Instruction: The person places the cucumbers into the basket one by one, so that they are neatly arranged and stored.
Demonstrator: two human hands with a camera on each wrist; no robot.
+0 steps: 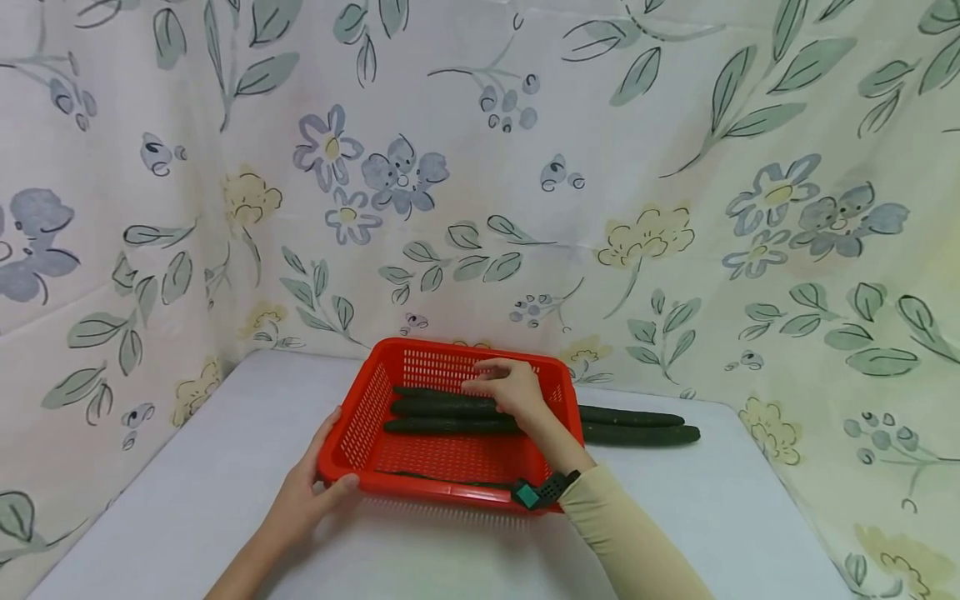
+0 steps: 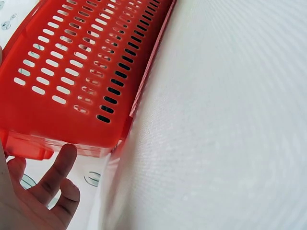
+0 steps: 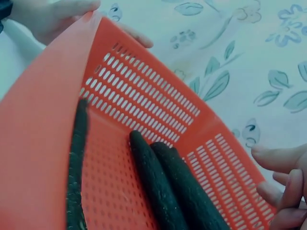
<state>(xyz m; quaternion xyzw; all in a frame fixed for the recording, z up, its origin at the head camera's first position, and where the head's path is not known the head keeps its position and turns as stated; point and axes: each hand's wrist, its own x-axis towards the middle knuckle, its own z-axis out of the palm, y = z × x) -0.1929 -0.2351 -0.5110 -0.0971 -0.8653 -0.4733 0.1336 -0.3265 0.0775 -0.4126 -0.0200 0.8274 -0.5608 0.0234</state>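
A red plastic basket (image 1: 435, 457) with slotted walls stands on the table, holding several long dark green cucumbers (image 1: 450, 426). My left hand (image 1: 307, 492) grips its near left corner, thumb by the front rim and fingers along the left side. In the left wrist view, fingertips (image 2: 68, 152) touch the basket's outer wall. Above the basket's far part hovers my right hand (image 1: 517, 392), fingers loosely bent and nothing between them. The right wrist view shows one cucumber (image 3: 76, 167) along the near wall and others (image 3: 158, 184) toward the far wall.
Two more cucumbers (image 1: 637, 435) lie on the white table (image 1: 247, 417), close to the basket's right side. A floral cloth (image 1: 480, 167) hangs behind the table and along its sides. A dark band with a green piece (image 1: 528, 496) circles my right wrist.
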